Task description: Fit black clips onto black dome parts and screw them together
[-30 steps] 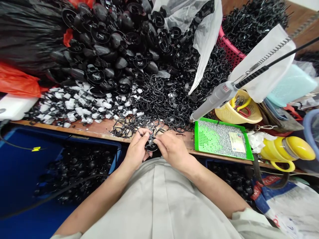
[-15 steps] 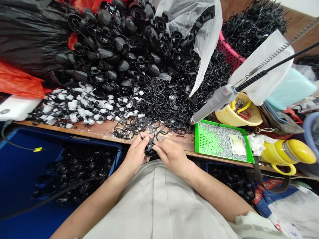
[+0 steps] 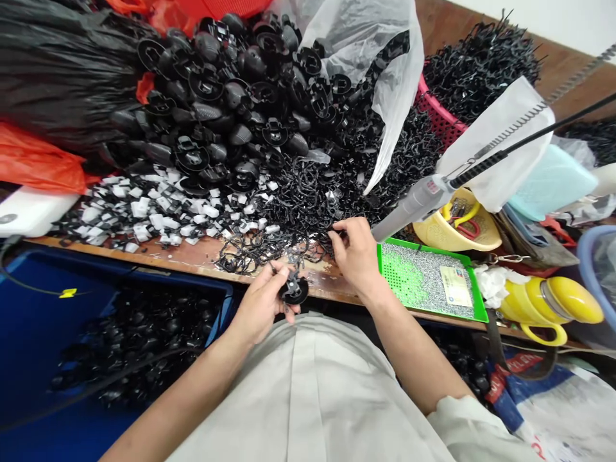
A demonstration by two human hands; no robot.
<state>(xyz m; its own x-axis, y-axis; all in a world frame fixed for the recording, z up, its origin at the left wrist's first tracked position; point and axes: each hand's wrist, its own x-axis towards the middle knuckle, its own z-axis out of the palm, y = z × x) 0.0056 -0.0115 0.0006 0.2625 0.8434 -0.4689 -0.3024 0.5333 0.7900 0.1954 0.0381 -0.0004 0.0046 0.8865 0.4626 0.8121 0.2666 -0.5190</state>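
At lower right, a sack [image 3: 568, 401] reads "…YLEN"; left hand [image 3: 262, 300] pinches a black part [image 3: 294, 292]; right hand [image 3: 356, 252]: grip unclear.

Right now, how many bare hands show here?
2: the left hand holds a round black part; the right hand is at the thin black pieces, beside the green tray. No others show.

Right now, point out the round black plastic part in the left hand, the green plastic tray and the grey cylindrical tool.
Round black plastic part [image 3: 295, 291]: head view, on its disc.
Green plastic tray [image 3: 395, 277]: head view, on its bare perforated floor.
Grey cylindrical tool [image 3: 414, 203]: head view, mid-barrel.
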